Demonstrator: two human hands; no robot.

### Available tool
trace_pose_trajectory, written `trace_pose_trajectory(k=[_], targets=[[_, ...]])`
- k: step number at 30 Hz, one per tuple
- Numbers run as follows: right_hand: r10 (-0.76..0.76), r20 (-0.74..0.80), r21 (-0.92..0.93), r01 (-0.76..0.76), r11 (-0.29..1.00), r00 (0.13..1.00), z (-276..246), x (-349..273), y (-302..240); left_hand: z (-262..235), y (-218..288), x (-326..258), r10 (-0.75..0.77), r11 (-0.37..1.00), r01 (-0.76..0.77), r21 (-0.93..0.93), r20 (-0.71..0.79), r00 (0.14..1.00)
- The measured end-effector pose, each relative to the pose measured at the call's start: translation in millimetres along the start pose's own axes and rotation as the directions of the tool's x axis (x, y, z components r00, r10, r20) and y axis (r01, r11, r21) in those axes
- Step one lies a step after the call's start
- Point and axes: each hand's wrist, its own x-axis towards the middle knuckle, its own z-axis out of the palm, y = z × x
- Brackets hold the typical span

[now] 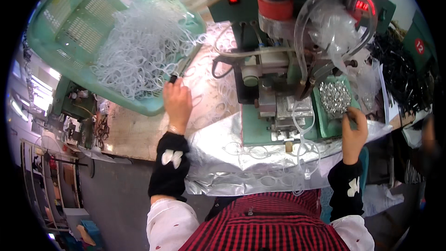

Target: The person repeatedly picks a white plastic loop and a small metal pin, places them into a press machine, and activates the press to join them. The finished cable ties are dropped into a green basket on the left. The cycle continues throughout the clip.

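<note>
My left hand (178, 104) is by the near right rim of a green plastic basket (76, 72), its fingers drawn together. A small black piece (173, 79) shows at its fingertips; whether it is held or worn cannot be made out. Inside the basket lies a heap of clear plastic loops (144, 46). My right hand (355, 130) is closed in a pinch at the near right corner of a green tray (331, 128); anything between thumb and forefinger is too small to name. Small shiny metal parts (334, 96) fill the tray. A clear looped plastic piece (306, 153) hangs at the machine's front.
A green bench machine (276, 23) with a red collar and clear hoses stands between my hands. Silver foil sheeting (218, 144) covers the near table edge, with clear loops on it. Black strips (395, 69) are piled far right. A metal rack (46, 181) stands left.
</note>
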Motion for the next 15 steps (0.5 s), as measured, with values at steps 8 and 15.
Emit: trace_pose_trajectory(k=[8,15], targets=[[0.222,0.020,0.109,-0.223,0.969,0.975,-35,-15,-6,-63,-2,31,0.272,0.961,-0.263,0.080,-0.412,0.870],[-0.129,0.168,0.391,0.054,0.919,0.977,31,37,-97,-65,71,30,-0.476,0.546,0.322,-0.774,0.029,0.879]])
